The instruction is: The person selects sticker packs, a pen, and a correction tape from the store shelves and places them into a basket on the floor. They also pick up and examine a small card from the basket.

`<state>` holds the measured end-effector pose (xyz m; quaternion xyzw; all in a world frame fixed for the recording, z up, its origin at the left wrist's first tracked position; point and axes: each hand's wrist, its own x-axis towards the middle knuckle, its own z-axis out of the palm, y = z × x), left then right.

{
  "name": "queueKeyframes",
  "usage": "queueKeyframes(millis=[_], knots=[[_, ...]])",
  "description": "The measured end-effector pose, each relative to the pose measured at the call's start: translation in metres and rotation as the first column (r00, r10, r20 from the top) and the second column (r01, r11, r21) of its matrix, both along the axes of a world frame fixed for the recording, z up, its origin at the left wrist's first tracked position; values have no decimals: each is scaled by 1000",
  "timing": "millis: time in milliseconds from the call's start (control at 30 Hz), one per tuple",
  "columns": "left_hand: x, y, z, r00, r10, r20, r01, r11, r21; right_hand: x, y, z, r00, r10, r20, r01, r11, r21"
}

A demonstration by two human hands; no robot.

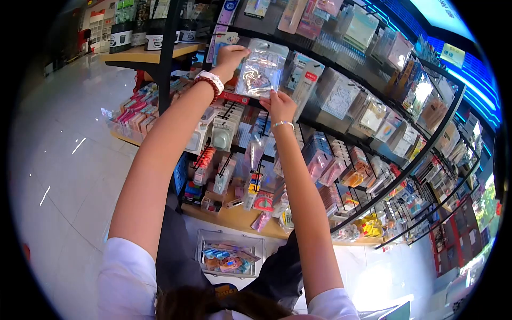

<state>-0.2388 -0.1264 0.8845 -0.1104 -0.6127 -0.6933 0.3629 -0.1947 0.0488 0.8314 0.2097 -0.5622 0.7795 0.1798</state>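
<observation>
I have both arms stretched up and forward to the display rack (341,64), with a clear flat packet (260,72) between my hands. My left hand (228,60) pinches the packet near its upper left edge, thumb and fingers closed on it, and my right hand (278,106) is closed on its lower right edge, fingertips pinching the plastic. The packet faces me, a little tilted, with glare over the printed design inside, so I can't read it. It is in front of the upper part of the rack; I cannot tell whether it touches a hook behind. A white band and dark red beads (212,82) circle my left wrist, and a thin pale bracelet (282,124) my right. Just right of the packet hangs a tall package with a red label (311,76), and farther right is a packet with a line drawing (340,98). Below my hands, white packages (223,133) and other small goods hang in rows on black hooks, down to a wooden base shelf (229,217). On the floor (69,186), between my legs, a grey basket (262,248) holds a loose pile of colourful packets (229,258). Up to the left, dark-labelled containers (121,38) stand on a wooden shelf (140,53).
</observation>
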Motion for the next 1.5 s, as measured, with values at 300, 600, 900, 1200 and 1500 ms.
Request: queueKeyframes(millis=[300, 600, 900, 1200, 1500], knots=[[99, 46, -150, 892, 289, -348, -355, 924, -142, 33, 4, -120, 988, -58, 141, 94, 961, -260], [274, 129, -406, 906, 424, -12, -424, 903, -65, 200, 42, -266, 843, -534, -68, 526, 844, -109], [300, 153, -675, 531, 103, 841, -97, 993, -60, 195, 97, -527, 508, -433, 744, 480, 860, 173], [292, 128, -783, 119, 120, 986, -145, 984, -102, 225, 70, -657, 175, -58, 983, 221, 975, 18], [303, 113, -743, 493, -450, 744, -374, 663, 649, 265, 58, -687, 163, -110, 981, 68, 993, 100]])
